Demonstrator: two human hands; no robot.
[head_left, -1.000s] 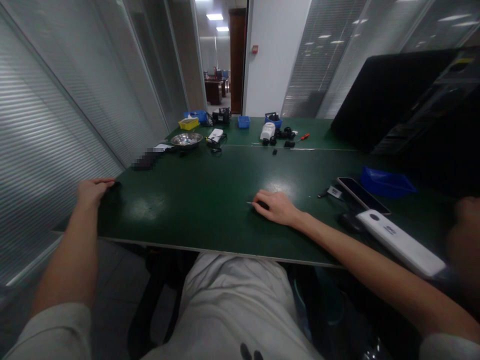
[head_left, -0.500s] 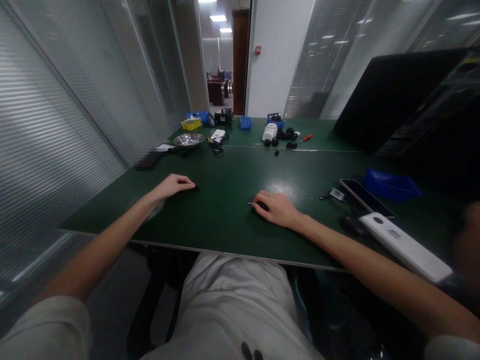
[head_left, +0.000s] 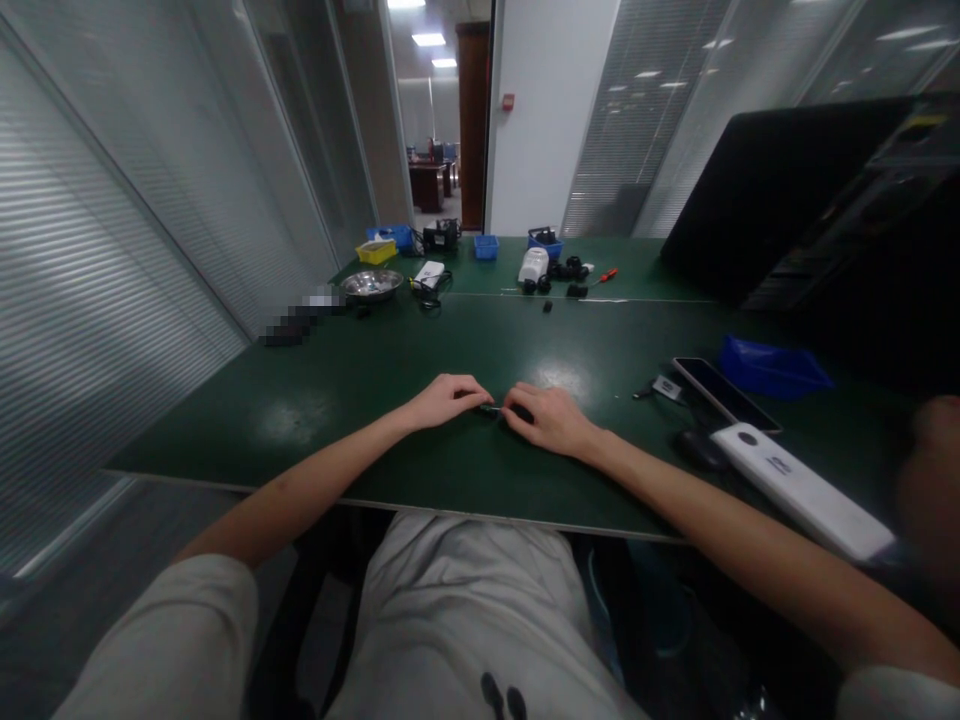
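Note:
Over the front middle of the green table (head_left: 420, 340), my two hands almost meet. My left hand (head_left: 448, 400) is closed in a pinch on a small dark piece (head_left: 489, 408), too small to name. My right hand (head_left: 551, 418) rests on the tabletop with its fingers curled and pinched round a thin pale piece (head_left: 498, 409), most of it hidden by the fingers. The two pieces are end to end between the fingertips; I cannot tell whether they are joined.
Right of my right arm lie a short adapter cable (head_left: 660, 388), a phone (head_left: 726, 394), a long white device (head_left: 802, 490) and a blue tray (head_left: 772, 366). A metal bowl (head_left: 373, 285), an orange-handled screwdriver (head_left: 606, 276) and a blue basket (head_left: 486, 248) are farther back. A blurred skin-toned shape shows at far right.
My left hand has moved right with the small dark piece, up to the fingertips of my right hand. My right hand has stayed nearly in place, still pinched.

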